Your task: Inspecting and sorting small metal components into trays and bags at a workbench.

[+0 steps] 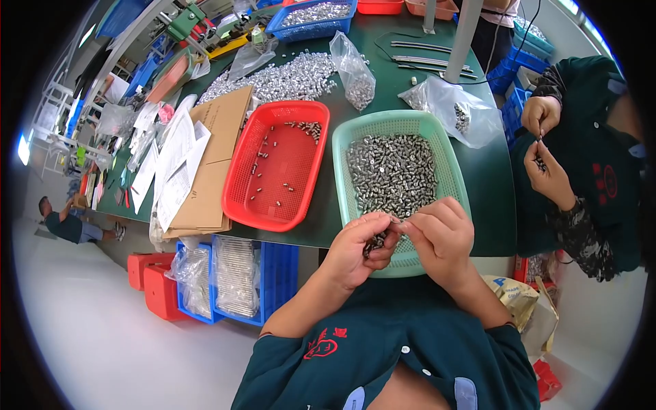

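Observation:
Over the near part of a mint-green mesh basket (pixel 402 264), my two hands meet at the fingertips. My left hand (pixel 352 254) is curled around several small metal cylinders (pixel 374 244), its thumb and forefinger pinched together. Closed in a pinch, my right hand (pixel 443 236) touches the left fingertips; whatever tiny piece sits between them is too small to make out. Heaped in the basket beyond is a pile of small silvery metal cylinders (pixel 391 171). To its left, a red mesh basket (pixel 277 178) holds a scattering of similar pieces, mostly along its far and left sides.
Cardboard sheets (pixel 205 184) and papers (pixel 174 174) lie left of the red basket. Shiny parts (pixel 287 80) spread behind it, beside plastic bags (pixel 354 72). A metal post (pixel 465 41) rises at the back. Close on the right, a co-worker's hands (pixel 547 154) handle small parts.

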Demonstrator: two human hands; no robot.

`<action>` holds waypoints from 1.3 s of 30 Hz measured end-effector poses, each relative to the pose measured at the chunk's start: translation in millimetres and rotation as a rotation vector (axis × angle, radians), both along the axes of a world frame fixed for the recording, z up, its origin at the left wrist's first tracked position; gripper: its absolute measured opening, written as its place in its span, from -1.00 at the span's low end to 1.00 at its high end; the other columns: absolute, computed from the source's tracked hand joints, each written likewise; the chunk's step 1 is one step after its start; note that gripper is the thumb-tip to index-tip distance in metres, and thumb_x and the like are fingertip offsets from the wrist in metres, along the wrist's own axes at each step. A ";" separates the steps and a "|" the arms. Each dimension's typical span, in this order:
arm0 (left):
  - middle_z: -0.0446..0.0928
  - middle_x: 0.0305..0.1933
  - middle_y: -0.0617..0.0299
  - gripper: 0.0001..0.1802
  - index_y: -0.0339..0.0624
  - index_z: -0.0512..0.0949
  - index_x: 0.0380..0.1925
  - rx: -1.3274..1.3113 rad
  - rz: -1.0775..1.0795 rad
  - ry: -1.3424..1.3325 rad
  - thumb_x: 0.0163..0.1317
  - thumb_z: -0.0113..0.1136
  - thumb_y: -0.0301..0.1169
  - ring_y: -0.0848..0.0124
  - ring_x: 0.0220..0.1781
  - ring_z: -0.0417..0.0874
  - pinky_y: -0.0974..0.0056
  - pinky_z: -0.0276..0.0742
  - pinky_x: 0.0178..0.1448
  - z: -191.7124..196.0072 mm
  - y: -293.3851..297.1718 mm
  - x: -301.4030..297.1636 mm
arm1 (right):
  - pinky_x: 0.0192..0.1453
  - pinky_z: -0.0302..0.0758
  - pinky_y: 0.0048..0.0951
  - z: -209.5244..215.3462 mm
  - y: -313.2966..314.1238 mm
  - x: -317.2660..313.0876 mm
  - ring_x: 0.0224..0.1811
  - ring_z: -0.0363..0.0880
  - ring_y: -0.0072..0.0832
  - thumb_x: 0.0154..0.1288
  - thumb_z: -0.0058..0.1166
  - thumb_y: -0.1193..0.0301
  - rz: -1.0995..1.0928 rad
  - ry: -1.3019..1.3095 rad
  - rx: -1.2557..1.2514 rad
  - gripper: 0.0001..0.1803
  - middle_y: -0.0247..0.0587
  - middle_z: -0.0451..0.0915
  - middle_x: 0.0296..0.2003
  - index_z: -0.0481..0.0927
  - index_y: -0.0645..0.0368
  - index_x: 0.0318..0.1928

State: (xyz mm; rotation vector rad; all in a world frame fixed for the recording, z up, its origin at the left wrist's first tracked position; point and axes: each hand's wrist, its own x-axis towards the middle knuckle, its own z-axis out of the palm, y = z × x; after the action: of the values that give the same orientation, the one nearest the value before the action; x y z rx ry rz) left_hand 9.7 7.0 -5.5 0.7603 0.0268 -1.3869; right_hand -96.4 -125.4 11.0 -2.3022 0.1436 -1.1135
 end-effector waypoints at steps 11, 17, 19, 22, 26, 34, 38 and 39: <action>0.33 -0.59 0.31 -0.77 -0.18 0.43 -0.46 -0.016 -0.094 -0.061 0.28 -0.02 -0.28 0.62 -0.71 0.14 0.52 -0.04 -0.67 4.6 -0.9 -1.4 | -0.40 0.36 -0.34 -9.7 -1.2 0.4 -0.49 0.43 -0.27 0.04 0.21 0.51 0.112 0.145 0.322 -0.90 -0.20 0.47 -0.53 0.54 0.22 -0.47; 0.33 -0.59 0.30 -0.74 -0.18 0.43 -0.46 -0.031 -0.105 -0.088 0.32 -0.05 -0.26 0.62 -0.71 0.15 0.52 -0.03 -0.67 3.5 -2.8 1.8 | -0.37 0.37 -0.55 -17.1 2.9 -1.6 -0.46 0.45 -0.55 0.12 0.16 0.57 0.120 0.079 0.733 -0.95 -0.29 0.49 -0.48 0.55 0.27 -0.41; 0.33 -0.59 0.30 -0.72 -0.17 0.43 -0.47 -0.029 -0.133 -0.096 0.33 -0.06 -0.23 0.63 -0.71 0.14 0.52 -0.03 -0.67 3.9 -2.8 2.6 | -0.35 0.36 -0.62 -17.7 -1.1 -2.2 -0.42 0.43 -0.66 0.14 0.16 0.58 0.102 -0.013 0.960 -0.95 -0.35 0.49 -0.47 0.55 0.28 -0.39; 0.31 -0.59 0.30 -0.62 -0.16 0.41 -0.51 -0.010 -0.120 -0.085 0.38 -0.12 -0.14 0.63 -0.72 0.12 0.53 -0.04 -0.68 2.7 -2.5 4.9 | -0.39 0.36 -0.56 -11.0 -10.9 -2.3 -0.47 0.44 -0.56 0.07 0.20 0.58 -0.012 -0.020 0.637 -0.92 -0.28 0.48 -0.50 0.54 0.27 -0.42; 0.26 -0.62 0.30 -0.49 -0.12 0.35 -0.60 -0.104 -0.136 0.005 0.39 -0.21 0.00 0.62 -0.74 0.06 0.52 -0.07 -0.69 -5.0 -4.5 5.6 | -0.41 0.35 -0.49 -0.8 -3.2 -0.3 -0.49 0.43 -0.45 0.02 0.21 0.59 -0.017 0.015 0.371 -0.90 -0.26 0.48 -0.53 0.53 0.25 -0.47; 0.23 -0.63 0.28 -0.44 -0.12 0.31 -0.64 -0.177 -0.211 0.109 0.39 -0.27 0.05 0.59 -0.75 0.01 0.49 -0.06 -0.69 -10.3 -4.1 4.1 | -0.41 0.30 -0.59 -10.6 -1.2 2.8 -0.47 0.38 -0.62 0.15 0.15 0.54 0.140 0.039 0.765 -0.93 -0.34 0.45 -0.51 0.54 0.26 -0.43; 0.22 -0.63 0.28 -0.44 -0.12 0.30 -0.64 -0.179 -0.219 0.118 0.39 -0.27 0.05 0.59 -0.75 0.01 0.49 -0.06 -0.69 -8.8 -4.9 3.3 | -0.40 0.30 -0.60 -17.8 -1.9 4.0 -0.46 0.38 -0.65 0.17 0.14 0.54 0.184 0.019 0.924 -0.93 -0.36 0.45 -0.49 0.54 0.27 -0.42; 0.22 -0.63 0.28 -0.44 -0.12 0.30 -0.64 -0.169 -0.219 0.115 0.39 -0.27 0.05 0.59 -0.75 0.01 0.49 -0.06 -0.69 -8.3 -5.2 3.2 | -0.39 0.30 -0.61 -18.1 -0.8 3.8 -0.46 0.37 -0.66 0.17 0.14 0.54 0.191 0.023 0.931 -0.93 -0.36 0.45 -0.50 0.54 0.28 -0.41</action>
State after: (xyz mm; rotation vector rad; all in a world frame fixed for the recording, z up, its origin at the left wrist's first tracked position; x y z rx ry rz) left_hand 12.9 1.8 -13.8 0.5538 -0.0858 -1.6176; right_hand -92.6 -126.2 -7.1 -1.4542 0.3563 -0.6974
